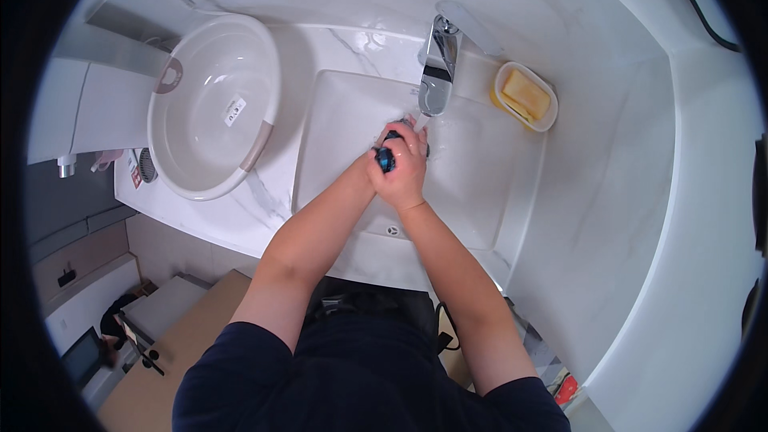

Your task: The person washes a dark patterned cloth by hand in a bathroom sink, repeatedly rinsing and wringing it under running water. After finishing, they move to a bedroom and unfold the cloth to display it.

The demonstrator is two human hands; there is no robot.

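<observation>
Both my hands meet over the white rectangular sink, just below the chrome faucet. My right hand lies on top, fingers curled around a small dark and blue object. My left hand is mostly hidden beneath the right one and presses against the same object. Water seems to run from the spout onto my fingers. What the object is cannot be made out.
A white plastic basin with grey handles rests on the marble counter to the left. A yellow bar of soap in a white dish sits right of the faucet. White walls enclose the sink on the right.
</observation>
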